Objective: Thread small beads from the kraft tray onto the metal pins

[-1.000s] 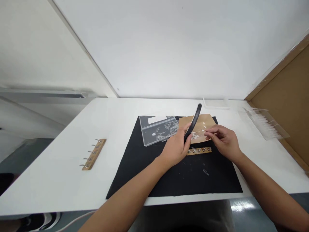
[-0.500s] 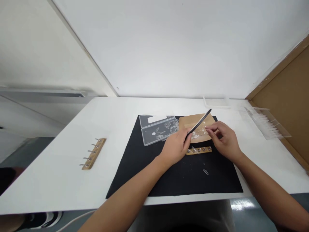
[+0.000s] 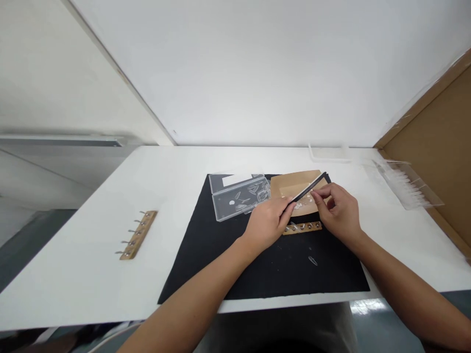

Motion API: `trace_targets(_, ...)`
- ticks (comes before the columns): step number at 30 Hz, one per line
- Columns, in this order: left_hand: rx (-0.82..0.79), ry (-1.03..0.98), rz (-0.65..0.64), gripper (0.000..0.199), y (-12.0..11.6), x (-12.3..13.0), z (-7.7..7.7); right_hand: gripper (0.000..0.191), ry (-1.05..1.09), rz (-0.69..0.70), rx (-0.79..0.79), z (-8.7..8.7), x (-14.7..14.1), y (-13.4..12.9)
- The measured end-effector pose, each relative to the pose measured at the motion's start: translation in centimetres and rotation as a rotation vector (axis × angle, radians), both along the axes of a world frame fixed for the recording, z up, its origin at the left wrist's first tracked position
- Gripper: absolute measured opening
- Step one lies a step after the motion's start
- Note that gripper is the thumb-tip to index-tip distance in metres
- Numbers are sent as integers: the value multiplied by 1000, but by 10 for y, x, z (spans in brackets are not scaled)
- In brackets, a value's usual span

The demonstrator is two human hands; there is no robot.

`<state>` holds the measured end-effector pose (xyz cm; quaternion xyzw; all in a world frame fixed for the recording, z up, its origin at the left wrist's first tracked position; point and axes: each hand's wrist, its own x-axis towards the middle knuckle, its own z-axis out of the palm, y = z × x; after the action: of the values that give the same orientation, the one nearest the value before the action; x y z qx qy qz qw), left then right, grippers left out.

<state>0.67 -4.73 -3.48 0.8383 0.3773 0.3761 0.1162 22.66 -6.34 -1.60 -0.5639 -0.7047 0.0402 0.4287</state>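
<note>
My left hand (image 3: 268,219) is closed around the lower end of a flat black nail file (image 3: 311,188) with a pale edge, which slants up to the right. At the file's right side, my right hand (image 3: 338,208) pinches a tiny pale piece that looks like a nail tip (image 3: 312,192). Under both hands lies a brown paper sheet (image 3: 281,185) strewn with small white bits. Just in front of it, a wooden strip with metal clips (image 3: 302,228) holds clear nail tips. Left of the paper, an open clear plastic box (image 3: 221,214) contains several clear nail tips.
A black mat (image 3: 257,279) covers the middle of the white table (image 3: 91,274). One clear nail tip (image 3: 312,261) lies near its front. Another clip strip (image 3: 139,235) stands at the left. Clear plastic trays (image 3: 403,186) sit by the brown panel (image 3: 437,127) at right.
My right hand has brought its small piece against the nail file, where there was a gap before. The file's far end has tipped slightly down to the right. The view has shifted a little.
</note>
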Motion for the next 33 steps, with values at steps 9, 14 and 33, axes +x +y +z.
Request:
trace_targets(9, 19, 30, 9, 30, -2, 0, 3, 26, 85, -43, -107, -4, 1, 2)
trace_targets(14, 45, 10, 46, 28, -1, 0, 1, 26, 106, -29, -98, -2, 3, 1)
trace_targets(33, -37, 12, 43, 27, -4, -1, 2, 30, 149, 47, -219, -4, 11, 2)
